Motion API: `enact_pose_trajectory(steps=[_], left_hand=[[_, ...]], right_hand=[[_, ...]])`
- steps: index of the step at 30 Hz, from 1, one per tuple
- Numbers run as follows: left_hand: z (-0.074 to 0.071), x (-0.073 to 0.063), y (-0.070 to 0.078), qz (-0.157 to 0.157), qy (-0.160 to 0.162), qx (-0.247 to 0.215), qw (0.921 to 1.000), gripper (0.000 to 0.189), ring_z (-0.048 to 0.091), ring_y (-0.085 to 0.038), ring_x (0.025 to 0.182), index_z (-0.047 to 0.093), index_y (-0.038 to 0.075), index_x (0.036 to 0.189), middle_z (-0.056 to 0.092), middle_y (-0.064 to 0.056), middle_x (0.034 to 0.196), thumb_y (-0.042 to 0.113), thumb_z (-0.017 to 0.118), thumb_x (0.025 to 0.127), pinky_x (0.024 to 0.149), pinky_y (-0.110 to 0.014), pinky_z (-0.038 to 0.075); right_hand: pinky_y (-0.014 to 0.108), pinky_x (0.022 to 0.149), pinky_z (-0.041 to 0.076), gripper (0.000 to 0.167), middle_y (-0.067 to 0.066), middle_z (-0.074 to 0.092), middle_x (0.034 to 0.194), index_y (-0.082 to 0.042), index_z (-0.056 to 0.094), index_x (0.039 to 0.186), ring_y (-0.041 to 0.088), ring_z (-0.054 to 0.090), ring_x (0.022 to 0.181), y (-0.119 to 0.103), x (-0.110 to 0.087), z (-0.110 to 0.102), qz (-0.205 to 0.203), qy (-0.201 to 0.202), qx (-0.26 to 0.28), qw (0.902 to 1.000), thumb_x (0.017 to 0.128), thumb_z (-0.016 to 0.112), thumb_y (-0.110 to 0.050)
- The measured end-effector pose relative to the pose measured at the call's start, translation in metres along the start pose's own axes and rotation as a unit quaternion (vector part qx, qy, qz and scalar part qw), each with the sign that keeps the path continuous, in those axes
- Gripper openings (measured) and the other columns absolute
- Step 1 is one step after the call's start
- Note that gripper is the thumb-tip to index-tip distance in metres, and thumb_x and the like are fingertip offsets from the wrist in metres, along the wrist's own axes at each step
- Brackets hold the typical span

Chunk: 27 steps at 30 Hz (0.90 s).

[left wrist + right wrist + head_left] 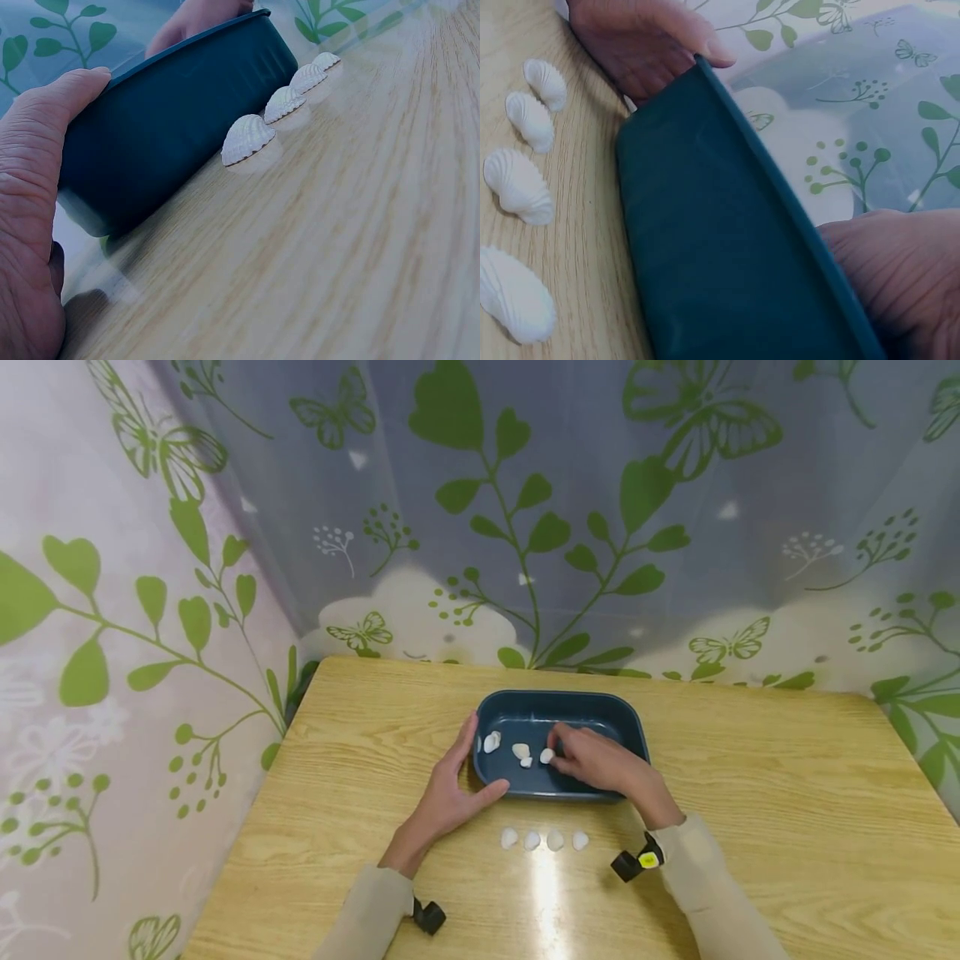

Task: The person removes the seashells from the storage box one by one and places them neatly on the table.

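On the wood-grain table (750, 777), lower centre of frame, your left hand (447, 789), thumb spread from fingers, holds the blue basin (558, 702); your right hand (600, 760) pinches a white seashell (547, 757).

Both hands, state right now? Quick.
Left hand: holding the blue dish at its left end.
Right hand: pinching a white shell inside the dish.
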<state>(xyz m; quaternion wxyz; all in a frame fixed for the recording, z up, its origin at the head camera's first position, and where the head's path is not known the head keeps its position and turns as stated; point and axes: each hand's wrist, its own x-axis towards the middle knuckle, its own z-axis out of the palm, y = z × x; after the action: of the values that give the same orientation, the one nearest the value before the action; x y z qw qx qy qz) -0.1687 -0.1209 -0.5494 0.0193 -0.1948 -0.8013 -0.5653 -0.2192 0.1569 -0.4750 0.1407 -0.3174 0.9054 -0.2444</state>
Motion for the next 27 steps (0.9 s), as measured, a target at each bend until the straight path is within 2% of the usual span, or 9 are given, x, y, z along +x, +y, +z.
enact_pose_trajectory(steps=[9, 16, 21, 25, 27], left_hand=[[0.0, 0.001, 0.002, 0.0, 0.002, 0.006, 1.0, 0.106, 0.012, -0.015, 0.16, 0.012, 0.027, 0.17, 0.013, -0.005, 0.176, 0.045, 0.081, 0.091, 0.128, -0.05, 0.019], [0.001, 0.0, 0.002, -0.005, 0.006, 0.012, 0.9999, 0.105, 0.013, -0.017, 0.16, 0.012, 0.029, 0.169, 0.013, -0.002, 0.176, 0.046, 0.081, 0.091, 0.128, -0.052, 0.019], [0.001, 0.0, 0.002, -0.006, 0.008, 0.014, 0.9998, 0.106, 0.013, -0.018, 0.16, 0.012, 0.029, 0.169, 0.013, -0.004, 0.176, 0.039, 0.082, 0.091, 0.128, -0.053, 0.019], [0.002, 0.0, 0.002, -0.009, 0.009, 0.009, 0.9999, 0.106, 0.012, -0.018, 0.16, 0.012, 0.025, 0.169, 0.013, -0.006, 0.175, 0.028, 0.083, 0.09, 0.128, -0.053, 0.018], [0.0, 0.0, 0.014, -0.011, 0.008, 0.0, 0.9999, 0.106, 0.012, -0.021, 0.161, 0.013, 0.018, 0.169, 0.013, -0.007, 0.175, 0.022, 0.083, 0.09, 0.128, -0.054, 0.017]], right_hand=[[0.022, 0.051, 0.035, 0.015, -0.008, 0.048, 0.065, -0.006, 0.061, 0.116, 0.004, 0.041, 0.053, -0.012, -0.013, -0.005, -0.022, 0.017, -0.004, 0.9996, 0.104, 0.067, -0.013], [0.022, 0.05, 0.035, 0.015, -0.009, 0.046, 0.064, -0.006, 0.061, 0.117, 0.004, 0.041, 0.051, -0.02, -0.022, -0.007, -0.018, 0.02, 0.0, 0.9996, 0.105, 0.066, -0.015], [0.022, 0.05, 0.034, 0.016, -0.01, 0.044, 0.062, -0.007, 0.061, 0.117, 0.003, 0.038, 0.05, -0.023, -0.028, -0.008, -0.023, 0.026, 0.006, 0.9994, 0.105, 0.066, -0.015], [0.022, 0.05, 0.034, 0.015, -0.011, 0.044, 0.062, -0.008, 0.061, 0.118, 0.003, 0.038, 0.05, -0.025, -0.033, -0.008, -0.021, 0.026, 0.01, 0.9994, 0.106, 0.065, -0.016], [0.023, 0.05, 0.035, 0.015, -0.01, 0.044, 0.063, -0.009, 0.061, 0.118, 0.003, 0.038, 0.05, -0.026, -0.036, -0.008, -0.018, 0.026, 0.011, 0.9994, 0.106, 0.064, -0.017]])
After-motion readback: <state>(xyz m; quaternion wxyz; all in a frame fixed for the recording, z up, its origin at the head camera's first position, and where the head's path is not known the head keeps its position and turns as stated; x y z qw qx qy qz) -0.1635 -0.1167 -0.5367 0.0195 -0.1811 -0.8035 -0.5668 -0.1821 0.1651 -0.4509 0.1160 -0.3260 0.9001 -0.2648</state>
